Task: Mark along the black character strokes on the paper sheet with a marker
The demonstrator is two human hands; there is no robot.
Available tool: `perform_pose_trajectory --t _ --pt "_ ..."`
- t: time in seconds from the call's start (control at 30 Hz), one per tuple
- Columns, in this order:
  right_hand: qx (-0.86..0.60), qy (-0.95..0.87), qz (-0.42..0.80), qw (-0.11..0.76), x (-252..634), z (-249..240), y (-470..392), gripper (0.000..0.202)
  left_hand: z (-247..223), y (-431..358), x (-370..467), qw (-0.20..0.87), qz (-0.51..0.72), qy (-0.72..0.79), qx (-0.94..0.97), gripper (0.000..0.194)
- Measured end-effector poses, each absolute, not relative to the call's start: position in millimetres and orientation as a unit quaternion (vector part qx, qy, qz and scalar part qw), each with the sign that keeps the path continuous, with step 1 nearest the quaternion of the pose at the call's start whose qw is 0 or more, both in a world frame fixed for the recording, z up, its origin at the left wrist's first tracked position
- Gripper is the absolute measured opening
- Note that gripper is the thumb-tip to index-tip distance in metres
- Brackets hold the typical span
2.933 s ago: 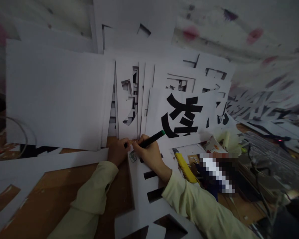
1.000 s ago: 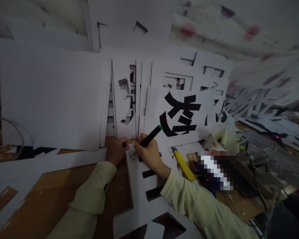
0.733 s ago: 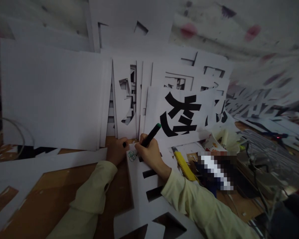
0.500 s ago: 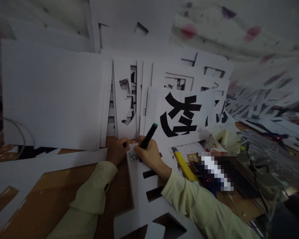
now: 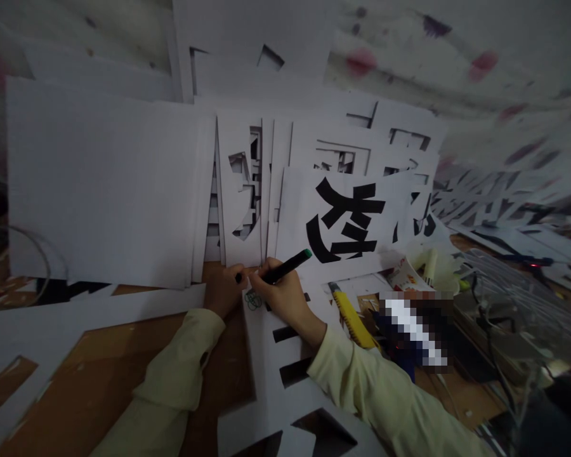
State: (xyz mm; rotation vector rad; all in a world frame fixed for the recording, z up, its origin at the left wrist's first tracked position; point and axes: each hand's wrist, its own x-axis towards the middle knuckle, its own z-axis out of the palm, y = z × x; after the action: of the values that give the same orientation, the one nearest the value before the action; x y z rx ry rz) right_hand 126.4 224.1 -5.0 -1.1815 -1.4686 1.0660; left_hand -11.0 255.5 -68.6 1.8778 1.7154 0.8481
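A black marker point(image 5: 285, 266) with a green end is pinched in my right hand point(image 5: 285, 295), its upper end slanting to the right. The tip is hidden by my fingers, close to the left edge of a white cut-out sheet point(image 5: 261, 346). Green looped lines point(image 5: 253, 301) show on that sheet just below my fingertips. My left hand point(image 5: 224, 289) is closed beside the sheet's corner, almost touching my right fingers. From it pokes the dark round end of a small black marker cap point(image 5: 238, 278).
Large white boards point(image 5: 105, 190) with cut-out shapes lean upright behind my hands. One sheet bears a black character point(image 5: 347, 219). To the right lie a yellow cutter point(image 5: 352, 314), a paper cup point(image 5: 406, 276) and clear plastic trays point(image 5: 509, 304). A patterned curtain hangs behind.
The marker has tipped over to the right and lies lower in my right hand. My right fingertips have shifted slightly left, uncovering more of the green loops. My left hand stays almost still.
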Motion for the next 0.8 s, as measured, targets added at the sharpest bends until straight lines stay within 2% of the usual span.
perform_pose_trajectory --t 0.8 --pt "-0.496 -0.656 0.377 0.426 123.7 -2.8 224.9 0.021 -71.3 254.8 -11.5 0.219 0.302 0.622 0.688 0.022"
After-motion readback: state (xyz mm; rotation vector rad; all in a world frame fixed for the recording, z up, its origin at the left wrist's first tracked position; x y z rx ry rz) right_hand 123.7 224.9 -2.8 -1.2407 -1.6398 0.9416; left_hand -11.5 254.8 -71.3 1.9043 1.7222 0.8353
